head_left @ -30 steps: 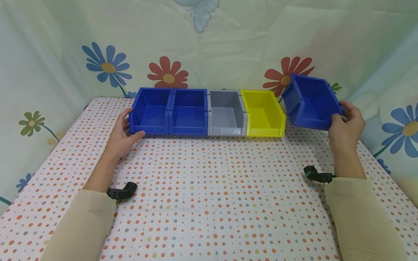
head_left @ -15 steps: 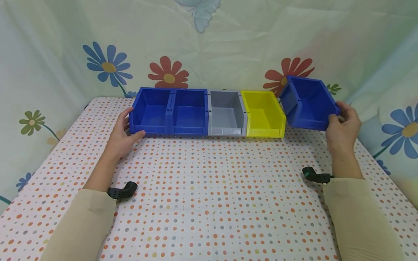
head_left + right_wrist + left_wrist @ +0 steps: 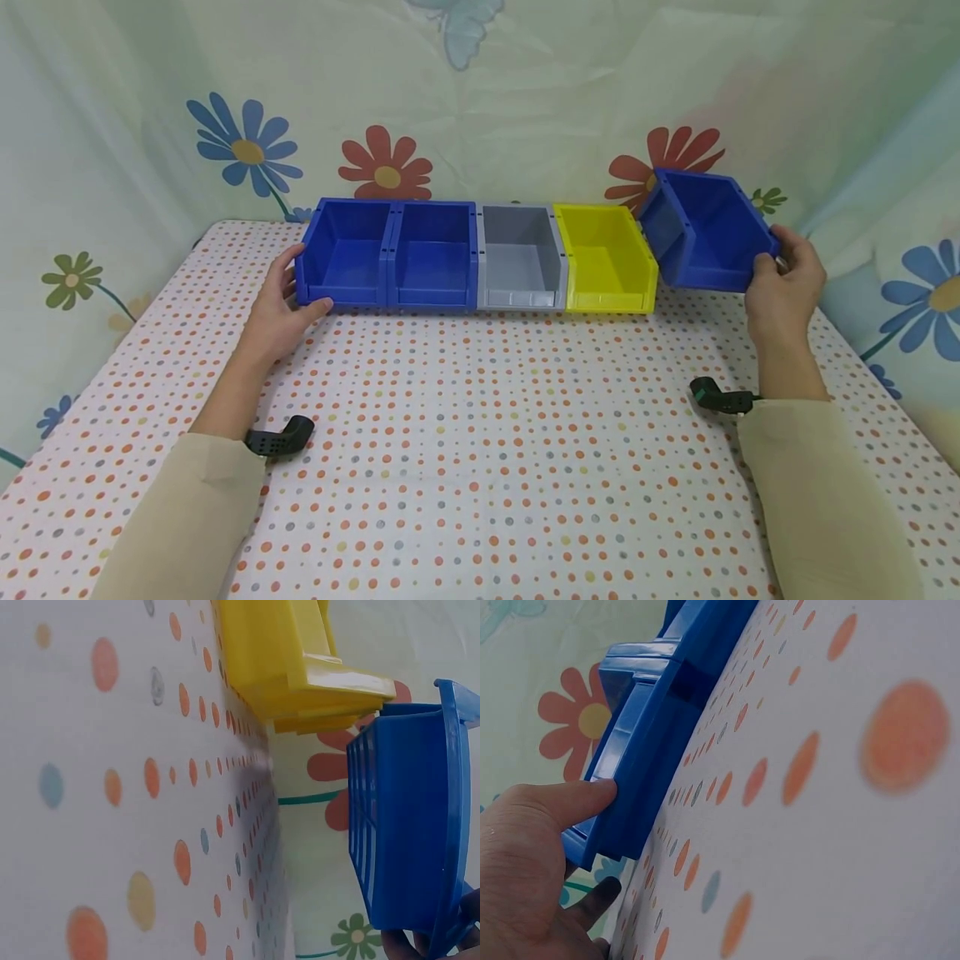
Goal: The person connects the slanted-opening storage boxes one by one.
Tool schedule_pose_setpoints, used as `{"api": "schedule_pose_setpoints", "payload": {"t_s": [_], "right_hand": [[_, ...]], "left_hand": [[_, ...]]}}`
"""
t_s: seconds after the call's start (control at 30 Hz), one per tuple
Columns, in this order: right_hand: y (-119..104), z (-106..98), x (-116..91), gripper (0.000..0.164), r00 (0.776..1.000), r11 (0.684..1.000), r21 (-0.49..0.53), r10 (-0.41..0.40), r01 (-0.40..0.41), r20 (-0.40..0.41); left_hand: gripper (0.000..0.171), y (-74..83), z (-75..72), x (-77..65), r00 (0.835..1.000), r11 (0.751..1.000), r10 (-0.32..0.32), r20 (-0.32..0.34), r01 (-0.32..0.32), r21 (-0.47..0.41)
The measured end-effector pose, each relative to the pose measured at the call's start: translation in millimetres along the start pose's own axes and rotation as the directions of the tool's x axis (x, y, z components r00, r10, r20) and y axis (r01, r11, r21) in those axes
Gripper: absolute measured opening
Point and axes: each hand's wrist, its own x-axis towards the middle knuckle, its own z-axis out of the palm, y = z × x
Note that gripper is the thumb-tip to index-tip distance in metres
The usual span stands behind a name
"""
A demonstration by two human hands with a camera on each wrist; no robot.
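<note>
In the head view, my left hand (image 3: 276, 315) grips the front left corner of a blue storage bin (image 3: 345, 295), thumb on its front lip (image 3: 604, 796). That bin ends a row standing side by side on the table: a second blue bin (image 3: 432, 296), a grey bin (image 3: 521, 297) and a yellow bin (image 3: 611, 300). My right hand (image 3: 787, 292) pinches another blue bin (image 3: 716, 277) by its right side. It is held tilted in the air, close to the yellow bin's right side. In the right wrist view this raised bin (image 3: 412, 817) is above the cloth, its ribbed underside showing.
A white cloth (image 3: 480, 450) with coloured dots covers the table. Behind it hangs a pale curtain (image 3: 525, 108) printed with flowers. Black wrist cameras sit on the left wrist (image 3: 283, 437) and the right wrist (image 3: 722, 396).
The right hand has brought the raised blue bin slightly left, nearer the yellow bin. My left hand keeps its hold on the end bin, and the row stays in place.
</note>
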Motion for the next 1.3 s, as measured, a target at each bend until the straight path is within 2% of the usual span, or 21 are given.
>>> {"api": "schedule_pose_setpoints", "payload": {"t_s": [0.4,0.77,1.03,1.3], "right_hand": [[1.6,-2.2,9.3,0.048,0.999,0.986,-0.16,-0.029,0.035,0.039],[-4.9,-13.4,11.5,0.053,0.987,0.956,-0.278,-0.057,0.097,0.148],[-8.2,-13.7,10.5,0.053,0.988,0.943,-0.32,-0.043,0.088,0.146],[-1.5,-11.0,10.0,0.053,0.99,0.928,-0.36,-0.05,0.094,0.128]], "left_hand": [[0.09,0.0,-0.1,-0.2,1.0,1.0,0.008,-0.004,-0.008,-0.015],[0.089,0.9,0.9,-0.6,1.0,1.0,0.004,-0.015,-0.004,-0.002],[0.09,0.5,0.8,0.2,1.0,1.0,-0.011,-0.018,0.011,0.007],[0.09,0.9,0.5,0.5,1.0,1.0,-0.008,-0.011,0.009,0.006]]}}
